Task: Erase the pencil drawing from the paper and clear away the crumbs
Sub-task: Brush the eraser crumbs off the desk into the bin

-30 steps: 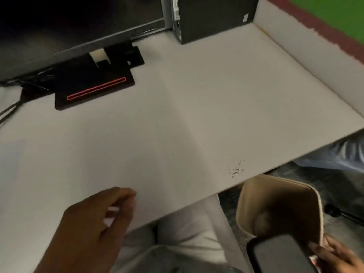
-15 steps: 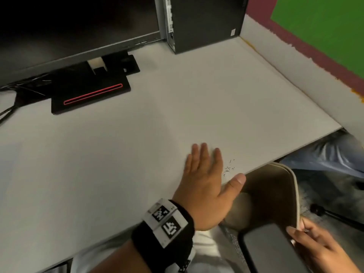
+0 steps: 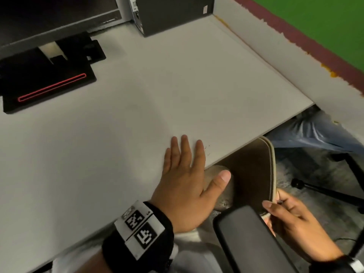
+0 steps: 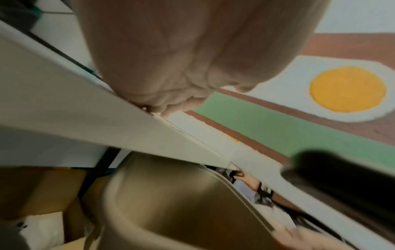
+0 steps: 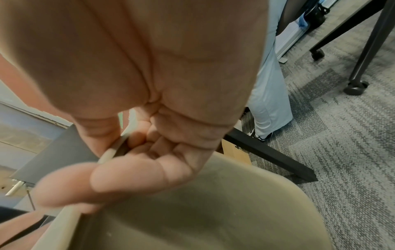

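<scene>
My left hand [image 3: 185, 166] lies flat on the white desk [image 3: 177, 85] at its front edge, fingers straight, thumb hanging past the edge over the bin. A few dark eraser crumbs [image 3: 206, 149] lie just right of its fingertips. A beige waste bin [image 3: 254, 170] is held under the desk edge; my right hand [image 3: 291, 219] grips its rim [image 5: 107, 154] between thumb and fingers. In the left wrist view the left hand [image 4: 171, 67] presses on the desk edge above the bin [image 4: 181, 211]. No paper shows.
A black monitor stand with a red line [image 3: 47, 83] and a dark computer case [image 3: 173, 14] stand at the back of the desk. A black chair armrest [image 3: 246, 237] is near my lap. Another person's leg [image 3: 315, 134] and chair legs [image 5: 363, 59] are to the right on the carpet.
The left hand came from the near left to the crumbs and slid towards the desk edge; fewer crumbs show now. The bin rose closer under the edge.
</scene>
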The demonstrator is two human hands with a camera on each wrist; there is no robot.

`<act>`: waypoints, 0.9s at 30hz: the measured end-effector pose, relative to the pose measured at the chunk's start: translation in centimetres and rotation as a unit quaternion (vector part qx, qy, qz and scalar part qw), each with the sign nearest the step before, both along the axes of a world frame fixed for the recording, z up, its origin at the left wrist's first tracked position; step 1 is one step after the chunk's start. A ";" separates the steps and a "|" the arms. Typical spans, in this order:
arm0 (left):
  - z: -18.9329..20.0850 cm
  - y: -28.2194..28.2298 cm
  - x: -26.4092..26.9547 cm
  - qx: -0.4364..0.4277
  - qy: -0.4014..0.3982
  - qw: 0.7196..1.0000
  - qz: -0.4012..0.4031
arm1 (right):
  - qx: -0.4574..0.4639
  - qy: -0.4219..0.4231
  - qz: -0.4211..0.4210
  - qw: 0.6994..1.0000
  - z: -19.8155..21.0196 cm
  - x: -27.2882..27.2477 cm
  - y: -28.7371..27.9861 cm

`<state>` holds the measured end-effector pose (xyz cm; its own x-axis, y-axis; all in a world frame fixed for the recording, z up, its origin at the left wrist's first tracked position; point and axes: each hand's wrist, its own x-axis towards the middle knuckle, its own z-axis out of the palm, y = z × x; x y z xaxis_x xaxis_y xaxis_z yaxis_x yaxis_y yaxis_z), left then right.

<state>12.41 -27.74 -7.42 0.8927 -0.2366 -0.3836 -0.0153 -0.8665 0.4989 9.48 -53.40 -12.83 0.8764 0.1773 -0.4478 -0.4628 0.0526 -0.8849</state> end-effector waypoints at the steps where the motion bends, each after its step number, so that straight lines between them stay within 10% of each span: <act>1: 0.2 -0.1 0.3 -0.063 0.000 0.998 0.005 | 0.006 -0.005 -0.003 1.000 -0.3 0.0 -0.1; 4: 0.2 1.9 1.6 -0.161 -0.079 0.978 0.107 | 0.019 -0.020 -0.004 1.000 -0.9 0.0 -0.3; 6: -0.2 3.8 3.0 -0.039 -0.147 0.975 0.164 | 0.026 -0.034 0.007 0.999 -1.3 0.1 -0.7; 9: -0.6 5.0 4.7 0.135 -0.038 0.962 0.233 | 0.031 -0.036 0.008 0.999 -2.1 0.1 -1.3; 12: -1.1 2.6 4.2 0.162 -0.009 0.974 0.156 | 0.038 -0.028 0.011 0.999 -2.6 0.2 -1.5; 16: -0.6 -0.5 2.5 -0.011 -0.005 1.000 0.014 | 0.056 -0.030 0.018 0.998 -2.7 0.5 -1.6; 19: 0.8 0.7 2.3 -0.207 -0.039 0.971 0.109 | 0.056 -0.027 0.021 0.998 -2.7 0.6 -1.7; 22: 1.0 3.6 3.3 -0.050 -0.155 0.968 0.194 | 0.054 -0.039 0.026 0.997 -2.9 0.8 -1.7; 27: -0.2 3.0 3.2 0.144 0.013 0.975 0.171 | 0.060 -0.047 0.039 0.996 -3.2 0.9 -1.8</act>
<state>15.59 -24.77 -7.67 0.8895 0.1941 -0.4137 0.3088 -0.9226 0.2311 10.41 -55.19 -16.03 0.8951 0.2930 -0.3361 -0.3851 0.1278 -0.9140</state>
